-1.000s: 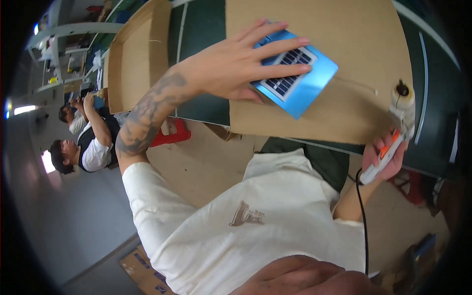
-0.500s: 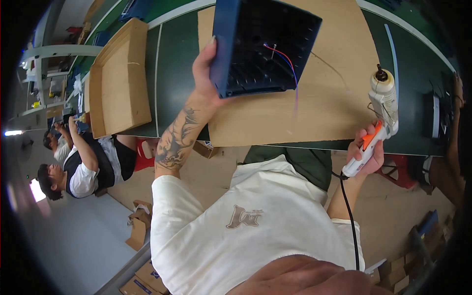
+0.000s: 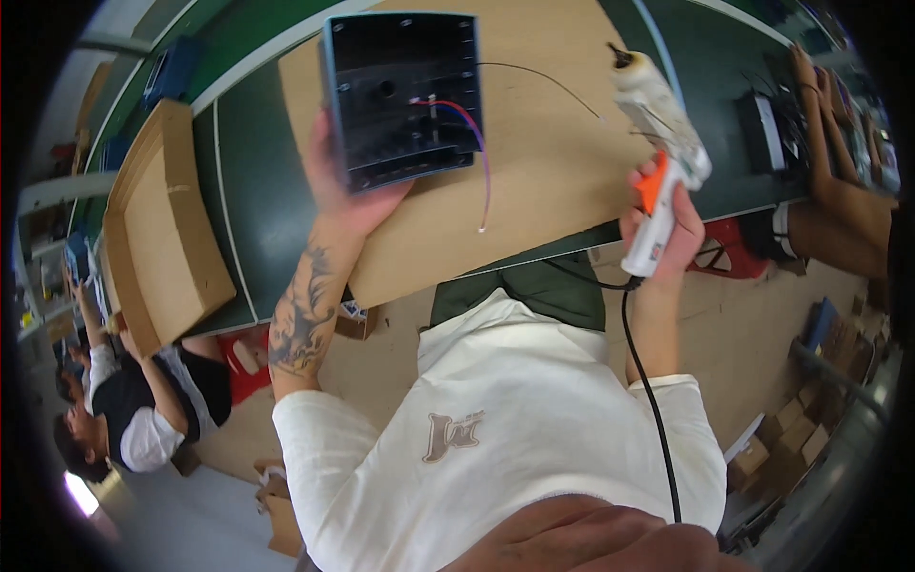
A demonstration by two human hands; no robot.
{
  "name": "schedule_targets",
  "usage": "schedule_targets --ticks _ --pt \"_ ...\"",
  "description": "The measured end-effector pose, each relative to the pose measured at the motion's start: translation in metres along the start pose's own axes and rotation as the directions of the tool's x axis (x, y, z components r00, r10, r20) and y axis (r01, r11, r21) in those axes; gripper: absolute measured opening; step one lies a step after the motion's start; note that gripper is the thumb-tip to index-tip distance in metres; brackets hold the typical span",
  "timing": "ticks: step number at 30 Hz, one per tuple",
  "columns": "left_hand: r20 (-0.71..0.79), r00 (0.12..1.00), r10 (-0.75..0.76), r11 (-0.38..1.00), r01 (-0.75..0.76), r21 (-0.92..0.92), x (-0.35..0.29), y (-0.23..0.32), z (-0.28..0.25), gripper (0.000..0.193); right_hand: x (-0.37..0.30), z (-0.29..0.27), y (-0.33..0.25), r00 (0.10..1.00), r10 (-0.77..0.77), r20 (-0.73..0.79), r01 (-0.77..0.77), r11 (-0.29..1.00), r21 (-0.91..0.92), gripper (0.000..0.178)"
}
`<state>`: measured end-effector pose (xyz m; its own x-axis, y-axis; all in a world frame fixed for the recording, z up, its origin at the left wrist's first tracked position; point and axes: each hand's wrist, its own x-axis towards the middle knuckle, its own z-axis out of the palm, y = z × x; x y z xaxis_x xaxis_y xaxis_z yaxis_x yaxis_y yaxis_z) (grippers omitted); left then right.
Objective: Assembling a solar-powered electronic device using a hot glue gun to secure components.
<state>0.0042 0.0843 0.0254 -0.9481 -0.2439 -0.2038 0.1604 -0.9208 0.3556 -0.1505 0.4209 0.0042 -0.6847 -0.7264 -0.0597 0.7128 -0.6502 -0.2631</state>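
Observation:
My left hand grips the lower left corner of a dark blue plastic housing, raised over the cardboard sheet. Its hollow, ribbed inside faces me. Red and blue wires come out of the middle and hang over its lower edge, and a thin dark wire reaches out to the right. In my right hand is a white hot glue gun with an orange trigger, fingers wrapped round the handle. Its dark nozzle points up and away, apart from the housing. A black cord trails from the handle down past my shirt.
A flat cardboard sheet covers much of the green table. An open cardboard box stands at the left. To the right lies a dark device beside another person's arms. Other people sit at the far left.
The view has turned and shifted. The housing now shows its inside more squarely, lower and further left in the picture. The glue gun appears further left and higher, still in my right hand.

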Motion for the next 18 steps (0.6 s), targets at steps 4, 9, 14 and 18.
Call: schedule_targets --ticks 4,9,14,18 --pt "0.031 0.996 -0.079 0.997 0.079 0.019 0.002 0.012 -0.002 0.069 0.007 0.002 0.010 0.992 -0.028 -0.119 0.018 0.997 -0.081 0.049" --pt "-0.158 0.986 -0.050 0.989 0.071 0.132 -0.003 0.035 -0.022 0.054 0.005 0.020 0.014 0.972 -0.190 -0.140 0.118 0.907 -0.404 0.048" --pt "-0.421 0.882 0.212 0.878 0.016 0.478 -0.023 0.079 -0.045 0.043 -0.003 0.029 0.012 0.964 -0.257 -0.066 0.155 0.748 -0.645 0.045" --pt "-0.132 0.884 0.449 -0.135 0.213 0.968 -0.037 0.095 -0.008 0.038 -0.015 0.025 0.006 0.940 -0.335 -0.062 0.187 0.659 -0.729 0.045"
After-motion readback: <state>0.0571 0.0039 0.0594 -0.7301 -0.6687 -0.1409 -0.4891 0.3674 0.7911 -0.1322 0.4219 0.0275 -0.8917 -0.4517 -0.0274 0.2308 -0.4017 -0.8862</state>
